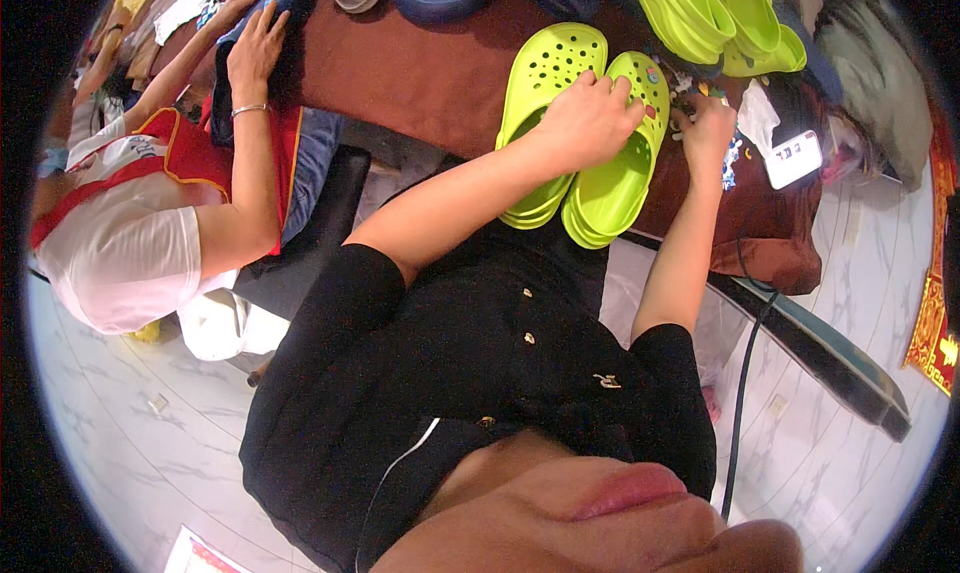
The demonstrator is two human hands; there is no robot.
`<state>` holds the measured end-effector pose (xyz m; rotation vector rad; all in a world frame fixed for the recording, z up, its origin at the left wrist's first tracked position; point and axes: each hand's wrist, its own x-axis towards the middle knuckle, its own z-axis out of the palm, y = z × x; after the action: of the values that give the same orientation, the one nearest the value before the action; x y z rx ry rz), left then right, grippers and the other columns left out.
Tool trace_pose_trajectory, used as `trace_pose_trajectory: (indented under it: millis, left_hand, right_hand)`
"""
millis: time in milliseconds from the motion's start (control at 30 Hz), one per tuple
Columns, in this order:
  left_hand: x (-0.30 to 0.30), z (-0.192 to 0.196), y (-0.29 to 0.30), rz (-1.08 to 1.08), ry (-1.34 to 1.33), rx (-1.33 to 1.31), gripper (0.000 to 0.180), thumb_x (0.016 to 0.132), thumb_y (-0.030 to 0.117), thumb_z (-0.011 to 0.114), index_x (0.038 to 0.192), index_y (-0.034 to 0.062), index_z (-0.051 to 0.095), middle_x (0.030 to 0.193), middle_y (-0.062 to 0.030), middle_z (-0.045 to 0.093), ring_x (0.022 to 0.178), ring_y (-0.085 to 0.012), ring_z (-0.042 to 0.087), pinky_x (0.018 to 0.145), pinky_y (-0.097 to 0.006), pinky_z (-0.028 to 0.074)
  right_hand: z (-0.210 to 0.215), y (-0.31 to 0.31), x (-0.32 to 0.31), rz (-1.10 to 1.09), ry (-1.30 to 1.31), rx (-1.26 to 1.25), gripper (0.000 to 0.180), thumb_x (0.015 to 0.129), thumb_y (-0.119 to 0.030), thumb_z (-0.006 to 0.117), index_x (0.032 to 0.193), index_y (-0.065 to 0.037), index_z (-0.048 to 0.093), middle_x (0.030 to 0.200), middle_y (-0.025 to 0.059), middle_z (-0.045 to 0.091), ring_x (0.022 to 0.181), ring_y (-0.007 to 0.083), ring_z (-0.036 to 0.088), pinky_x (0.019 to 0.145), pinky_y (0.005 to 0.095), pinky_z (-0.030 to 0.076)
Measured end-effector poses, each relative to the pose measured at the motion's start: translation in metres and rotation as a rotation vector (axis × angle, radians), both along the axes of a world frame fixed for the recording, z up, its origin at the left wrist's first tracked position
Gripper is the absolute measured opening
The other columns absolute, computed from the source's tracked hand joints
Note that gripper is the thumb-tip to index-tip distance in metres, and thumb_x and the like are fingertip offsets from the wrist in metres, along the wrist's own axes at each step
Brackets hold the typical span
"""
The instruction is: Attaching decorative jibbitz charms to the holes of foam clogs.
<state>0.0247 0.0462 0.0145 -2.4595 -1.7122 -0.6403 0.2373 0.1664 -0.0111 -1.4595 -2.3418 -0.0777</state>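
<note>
Brown cloth [430, 88], upper centre: left hand [592, 120] curls fingers over lime clog [612, 198]; whether right hand [706, 133] pinches, I can't tell.

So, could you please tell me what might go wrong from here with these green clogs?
The green clogs seem to overhang the near edge of the brown cloth, so a push from the left hand might tip them off.
Small blue-and-white pieces lie beside the right hand, and its wrist could scatter them.
The black cable hangs to the right of the right forearm and might snag.
</note>
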Motion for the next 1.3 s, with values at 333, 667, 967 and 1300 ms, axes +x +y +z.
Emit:
trace_pose_trajectory:
  millis: [333, 667, 967, 1300]
  left_hand:
    - [-0.002, 0.001, -0.001, 0.002, 0.010, 0.018, 0.030, 0.076, 0.021, 0.063, 0.104, 0.0090, 0.061, 0.095, -0.0120, 0.058, 0.084, -0.0271, 0.063, 0.075, -0.039, 0.047]
    - [-0.002, 0.001, -0.003, 0.012, -0.017, 0.026, 0.031, 0.076, 0.021, 0.063, 0.104, 0.0090, 0.062, 0.095, -0.0124, 0.058, 0.085, -0.0271, 0.063, 0.075, -0.039, 0.047]
    - [0.000, 0.003, -0.003, -0.004, -0.014, -0.013, 0.031, 0.077, 0.021, 0.062, 0.105, 0.0055, 0.062, 0.096, -0.0150, 0.059, 0.088, -0.0301, 0.063, 0.078, -0.040, 0.047]
    - [-0.001, 0.005, -0.003, -0.001, 0.016, -0.029, 0.033, 0.077, 0.022, 0.061, 0.105, 0.0035, 0.062, 0.099, -0.0168, 0.060, 0.090, -0.0309, 0.063, 0.081, -0.042, 0.047]
  right_hand:
    - [-0.012, 0.020, 0.014, -0.060, 0.155, 0.032, 0.026, 0.075, -0.010, 0.075, 0.100, -0.006, 0.069, 0.086, 0.0155, 0.068, 0.082, 0.0355, 0.063, 0.075, 0.0435, 0.049]
    - [0.014, -0.005, -0.011, -0.073, 1.190, -0.455, 0.020, 0.080, 0.002, 0.070, 0.100, 0.003, 0.068, 0.086, 0.0061, 0.067, 0.077, 0.0138, 0.062, 0.069, 0.0272, 0.050]
    - [0.020, -0.016, -0.065, 0.110, 0.653, -0.391, 0.017, 0.080, -0.007, 0.071, 0.095, 0.000, 0.071, 0.088, 0.0107, 0.070, 0.067, 0.0140, 0.063, 0.059, 0.0270, 0.050]
    - [0.022, -0.021, -0.071, 0.061, 0.377, -0.184, 0.027, 0.077, -0.028, 0.075, 0.082, -0.002, 0.071, 0.069, 0.0155, 0.067, 0.055, 0.0287, 0.059, 0.059, 0.0369, 0.048]
